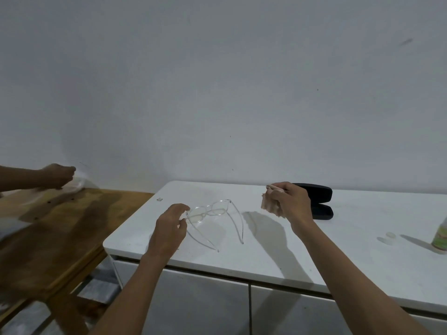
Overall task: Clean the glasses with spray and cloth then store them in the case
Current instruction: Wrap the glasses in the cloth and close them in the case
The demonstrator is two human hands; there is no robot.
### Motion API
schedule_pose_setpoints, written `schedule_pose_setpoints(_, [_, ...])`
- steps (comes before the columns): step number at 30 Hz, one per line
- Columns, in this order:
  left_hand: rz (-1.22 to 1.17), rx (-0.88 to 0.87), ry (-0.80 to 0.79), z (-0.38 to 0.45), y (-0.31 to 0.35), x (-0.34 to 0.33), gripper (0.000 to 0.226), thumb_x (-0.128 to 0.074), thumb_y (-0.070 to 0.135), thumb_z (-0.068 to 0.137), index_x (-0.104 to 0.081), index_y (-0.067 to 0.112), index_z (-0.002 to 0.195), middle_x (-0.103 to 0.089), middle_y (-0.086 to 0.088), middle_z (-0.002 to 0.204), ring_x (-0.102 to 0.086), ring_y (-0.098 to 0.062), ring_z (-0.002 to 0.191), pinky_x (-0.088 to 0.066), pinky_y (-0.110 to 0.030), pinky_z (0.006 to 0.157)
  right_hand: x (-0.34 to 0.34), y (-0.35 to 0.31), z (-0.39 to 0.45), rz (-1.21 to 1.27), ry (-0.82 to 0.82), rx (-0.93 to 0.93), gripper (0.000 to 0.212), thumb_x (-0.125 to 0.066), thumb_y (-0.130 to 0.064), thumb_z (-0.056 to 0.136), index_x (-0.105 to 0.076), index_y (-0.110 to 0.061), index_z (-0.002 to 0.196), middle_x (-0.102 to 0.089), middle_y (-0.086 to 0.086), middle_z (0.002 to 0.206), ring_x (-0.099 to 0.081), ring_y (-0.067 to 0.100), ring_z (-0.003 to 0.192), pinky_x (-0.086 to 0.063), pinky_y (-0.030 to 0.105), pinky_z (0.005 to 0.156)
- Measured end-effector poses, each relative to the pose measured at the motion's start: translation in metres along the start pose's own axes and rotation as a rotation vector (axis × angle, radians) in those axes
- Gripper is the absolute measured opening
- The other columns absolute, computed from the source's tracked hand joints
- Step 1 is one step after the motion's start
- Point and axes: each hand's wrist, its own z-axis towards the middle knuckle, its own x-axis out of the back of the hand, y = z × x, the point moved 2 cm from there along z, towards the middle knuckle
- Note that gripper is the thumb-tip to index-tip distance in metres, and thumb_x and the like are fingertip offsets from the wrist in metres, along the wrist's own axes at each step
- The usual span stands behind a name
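1. White cabinet top (278, 252) against a bare grey wall (217, 81), wooden table (60, 226) off to its left.
2. Left hand (169, 228) reaches forward, fingers curled, pinching the corner of the clear glasses (212, 213), whose arms are spread open on the top.
3. Right hand (294, 201) hovers raised, wrist bent, gripping a bunched pinkish cloth (269, 205).
4. Black case (319, 201) lies open just behind that hand.
5. Spray bottle (440, 235) stands at the far right edge.
6. Another person's hand (59, 174) works over the wooden table.

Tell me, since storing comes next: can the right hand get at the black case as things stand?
Probably yes: the right hand is right in front of the open case, nothing between, but it grips the cloth, so its fingers are occupied.
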Motion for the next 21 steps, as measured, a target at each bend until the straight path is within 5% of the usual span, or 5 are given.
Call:
schedule_pose_setpoints(4, [0.012,-0.040,0.157,0.008,0.027,0.008,0.044,-0.069,-0.006,0.082,-0.068,0.009,0.123,-0.062,-0.009,0.136,-0.059,-0.025,0.124,-0.050,-0.035,0.103,0.003,-0.021,-0.009,0.008,-0.046,0.019,0.012,-0.073,-0.018,0.089,-0.078,-0.010,0.082,-0.074,0.020,0.070,-0.056,0.027,0.056,-0.042,0.038,0.059])
schedule_pose_setpoints(7, [-0.081,-0.135,0.227,0.032,0.076,-0.001,0.033,-0.072,0.003,0.083,-0.072,0.009,0.115,-0.071,-0.006,0.120,-0.065,-0.022,0.111,-0.053,-0.034,0.097,0.010,-0.041,-0.015,-0.023,-0.025,0.037,0.012,-0.077,-0.022,0.089,-0.081,-0.014,0.080,-0.077,0.007,0.068,-0.060,0.020,0.057,-0.048,0.033,0.058])
schedule_pose_setpoints(10, [-0.409,-0.013,0.031,0.053,0.139,-0.019,0.018,-0.077,0.016,0.083,-0.077,0.015,0.101,-0.077,0.002,0.095,-0.071,-0.010,0.081,-0.057,-0.029,0.075,0.023,-0.054,-0.014,-0.040,0.005,0.053,0.007,-0.080,-0.028,0.085,-0.084,-0.022,0.083,-0.080,0.001,0.079,-0.074,0.016,0.074,-0.058,0.032,0.074])
schedule_pose_setpoints(13, [-0.564,0.164,-0.286,0.063,0.192,-0.043,0.031,-0.084,0.031,0.079,-0.076,0.017,0.105,-0.077,0.002,0.092,-0.072,-0.009,0.080,-0.057,-0.023,0.076,0.040,-0.066,-0.012,-0.050,0.024,0.060,0.009,-0.080,-0.032,0.085,-0.084,-0.024,0.088,-0.081,-0.001,0.084,-0.077,0.022,0.088,-0.062,0.038,0.083])
schedule_pose_setpoints(21, [-0.854,0.363,-0.407,0.076,0.245,-0.069,0.005,-0.077,0.010,0.084,-0.075,0.006,0.082,-0.077,-0.015,0.088,-0.075,-0.029,0.083,-0.062,-0.037,0.073,0.091,-0.071,-0.014,-0.154,-0.026,0.007,0.014,-0.073,-0.036,0.090,-0.081,-0.029,0.100,-0.081,-0.001,0.090,-0.077,0.022,0.091,-0.058,0.035,0.077])
